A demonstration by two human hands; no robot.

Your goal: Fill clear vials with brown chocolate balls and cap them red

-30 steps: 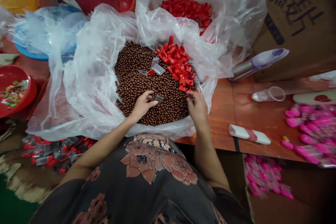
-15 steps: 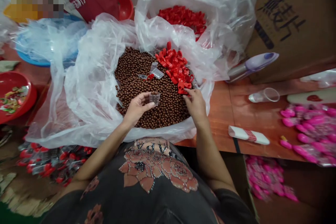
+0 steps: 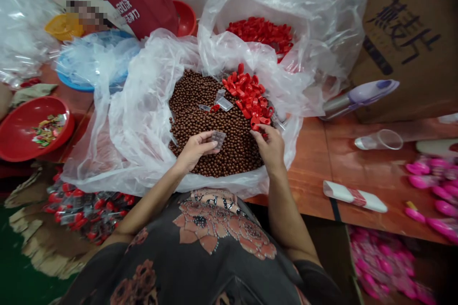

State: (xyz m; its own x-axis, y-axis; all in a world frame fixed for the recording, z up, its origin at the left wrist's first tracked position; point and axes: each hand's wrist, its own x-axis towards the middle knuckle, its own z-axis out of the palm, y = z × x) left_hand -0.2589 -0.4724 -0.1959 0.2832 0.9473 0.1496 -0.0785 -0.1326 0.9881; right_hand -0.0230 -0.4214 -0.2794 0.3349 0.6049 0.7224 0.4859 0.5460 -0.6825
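Observation:
My left hand [image 3: 195, 151] holds a small transparent plastic cup [image 3: 218, 138] at its fingertips, just above a mass of brown beads [image 3: 218, 152]. The beads lie in a transparent plastic liner [image 3: 139, 119]. My right hand [image 3: 271, 148] sits at the lower edge of a heap of red plastic caps [image 3: 248, 97] and seems to pinch one cap. A few small transparent pieces [image 3: 223, 103] lie on the beads. A second batch of red caps [image 3: 261, 33] sits in plastic behind them.
A red bowl [image 3: 34, 128] of mixed small pieces stands to the left, a blue basin [image 3: 93, 64] behind it. A cardboard box [image 3: 404, 43] stands at the back right. Pink items [image 3: 425, 186] lie on the wooden table [image 3: 315, 171]. Bagged red-capped items [image 3: 86, 212] lie below left.
The view has shifted slightly right. The plastic cup now sits lower in my left fingertips and looks more tilted. My right hand has moved slightly down and to the right, still against the red caps.

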